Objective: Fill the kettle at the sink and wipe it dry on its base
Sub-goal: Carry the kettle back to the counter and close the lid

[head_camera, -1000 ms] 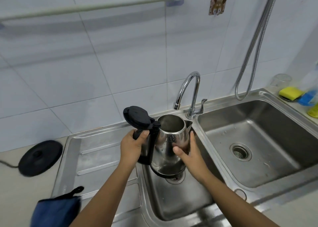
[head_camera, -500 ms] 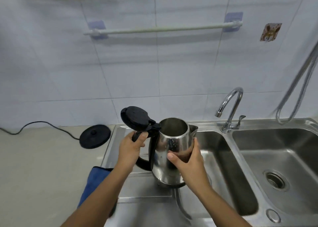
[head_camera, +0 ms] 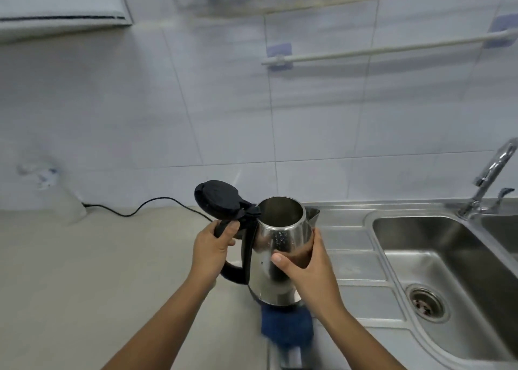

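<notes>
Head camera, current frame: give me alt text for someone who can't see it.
Two bare hands hold a steel kettle with its black lid flipped open above the counter edge: the left hand on the black handle, the right hand against the body. A blue cloth lies below it, and the sink and tap are to the right.

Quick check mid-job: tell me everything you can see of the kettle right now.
The kettle is polished steel with a black handle, base ring and hinged lid, which stands open. It is held upright above the counter edge and a blue cloth. The left hand grips the handle; the right hand cups the droplet-speckled body. Its water level is not visible.
</notes>
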Demonstrator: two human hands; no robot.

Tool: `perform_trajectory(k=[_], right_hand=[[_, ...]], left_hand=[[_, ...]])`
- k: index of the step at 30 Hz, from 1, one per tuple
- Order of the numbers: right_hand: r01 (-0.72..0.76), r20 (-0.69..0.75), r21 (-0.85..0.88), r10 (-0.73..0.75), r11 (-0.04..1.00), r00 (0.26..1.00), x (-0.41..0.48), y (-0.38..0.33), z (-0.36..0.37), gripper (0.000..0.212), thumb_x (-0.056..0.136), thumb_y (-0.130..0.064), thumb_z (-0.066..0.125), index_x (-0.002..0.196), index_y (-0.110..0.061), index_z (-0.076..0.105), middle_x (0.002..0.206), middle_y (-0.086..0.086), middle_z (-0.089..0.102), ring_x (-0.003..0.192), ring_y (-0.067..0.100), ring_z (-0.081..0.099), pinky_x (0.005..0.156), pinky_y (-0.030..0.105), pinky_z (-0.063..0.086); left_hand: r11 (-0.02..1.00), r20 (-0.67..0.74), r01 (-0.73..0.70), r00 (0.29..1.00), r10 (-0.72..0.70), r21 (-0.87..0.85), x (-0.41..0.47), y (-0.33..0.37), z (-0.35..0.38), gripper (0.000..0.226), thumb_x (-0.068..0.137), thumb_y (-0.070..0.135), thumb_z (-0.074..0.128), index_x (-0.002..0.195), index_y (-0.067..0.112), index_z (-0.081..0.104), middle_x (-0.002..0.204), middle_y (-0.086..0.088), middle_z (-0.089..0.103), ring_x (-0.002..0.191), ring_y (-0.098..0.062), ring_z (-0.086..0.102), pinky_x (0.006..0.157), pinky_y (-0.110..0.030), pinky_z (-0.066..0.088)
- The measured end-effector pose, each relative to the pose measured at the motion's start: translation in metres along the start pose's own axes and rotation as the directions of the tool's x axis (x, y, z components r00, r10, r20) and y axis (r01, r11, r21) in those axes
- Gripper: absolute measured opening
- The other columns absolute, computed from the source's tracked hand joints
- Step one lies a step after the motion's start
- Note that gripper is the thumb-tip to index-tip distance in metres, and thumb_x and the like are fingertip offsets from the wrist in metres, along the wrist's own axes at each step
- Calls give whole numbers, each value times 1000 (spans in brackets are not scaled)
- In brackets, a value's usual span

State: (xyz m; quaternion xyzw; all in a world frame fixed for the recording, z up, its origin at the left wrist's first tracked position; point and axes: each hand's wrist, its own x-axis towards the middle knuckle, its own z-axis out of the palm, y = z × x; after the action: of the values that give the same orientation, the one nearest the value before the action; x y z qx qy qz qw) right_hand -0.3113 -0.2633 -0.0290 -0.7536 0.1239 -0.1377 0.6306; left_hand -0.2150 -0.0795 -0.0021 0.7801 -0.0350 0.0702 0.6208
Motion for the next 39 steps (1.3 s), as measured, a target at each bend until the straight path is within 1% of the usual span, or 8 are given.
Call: perform_trajectory(k=[5, 11, 18, 22, 28, 30, 34, 39], right_hand=[[-3, 50, 8, 3, 1000, 999, -3, -6, 68, 109, 51, -78, 80, 145, -41, 36, 136, -19, 58, 125, 5, 56, 106, 39, 50], [-71, 65, -28, 73, 997, 995, 7, 3, 118, 116, 57, -66, 86, 153, -32, 29, 143, -10, 56, 133, 13, 53, 111, 45, 45], [-82, 37, -75, 85, 994, 996, 17, 23, 137, 105, 61, -63, 85, 148, -41, 31, 111, -25, 70, 114, 1, 64, 102, 43, 52], [-119, 8, -43, 120, 992, 993, 16, 28, 146, 115, 59, -65, 85, 153, -41, 23, 117, -15, 70, 125, 9, 59, 108, 46, 47], [-144, -17, -5, 144, 990, 989, 10, 27, 153, 126, 54, -69, 84, 156, -47, 12, 142, -11, 56, 135, 16, 50, 113, 49, 43], [-136, -7, -15, 136, 991, 991, 11, 27, 152, 120, 60, -62, 85, 155, -47, 14, 142, -11, 56, 135, 15, 51, 113, 48, 43], [-127, 4, -46, 127, 991, 992, 9, 28, 149, 116, 63, -63, 82, 155, -48, 12, 142, -12, 56, 135, 14, 50, 114, 48, 42], [-134, 16, -52, 135, 990, 991, 9, 30, 148, 128, 56, -73, 79, 157, -46, 5, 143, -11, 54, 137, 16, 49, 114, 48, 41]], left_hand=[[999, -11, 25, 1000, -24, 23, 18, -26, -62, 34, 73, 57, 62, 80, 24, 67, 60, 4, 66, 59, 3, 62, 62, -23, 41], [999, -22, 36, 999, -36, 23, 41, -63, -96, 17, 87, 36, 68, 77, 23, 65, 62, 7, 67, 61, 2, 64, 53, -5, 40], [999, 41, 44, 998, -45, 16, 58, -93, -96, 27, 81, 46, 69, 76, 20, 64, 77, -11, 70, 75, -28, 67, 62, -27, 46], [1000, 61, 11, 998, -11, -1, 66, -101, -96, 53, 68, 65, 62, 78, 13, 64, 81, -22, 67, 78, -36, 65, 66, -38, 50], [995, 117, -70, 991, 62, 64, 64, -98, -103, 43, 69, 75, 54, 83, 35, 61, 74, 2, 67, 69, -3, 61, 58, -12, 43], [991, 149, -120, 983, 110, 64, 58, -95, -106, 37, 79, 68, 52, 100, 39, 60, 91, 13, 70, 85, 6, 61, 68, -9, 42], [976, 73, -215, 974, 213, 19, 40, -91, -108, 35, 97, 43, 41, 125, 27, 54, 118, 15, 62, 114, -2, 55, 92, -16, 42], [976, -52, -108, 994, 100, -191, 35, -65, -110, 31, 103, 34, 32, 122, 43, 55, 116, 30, 62, 113, 8, 54, 85, -2, 38]])
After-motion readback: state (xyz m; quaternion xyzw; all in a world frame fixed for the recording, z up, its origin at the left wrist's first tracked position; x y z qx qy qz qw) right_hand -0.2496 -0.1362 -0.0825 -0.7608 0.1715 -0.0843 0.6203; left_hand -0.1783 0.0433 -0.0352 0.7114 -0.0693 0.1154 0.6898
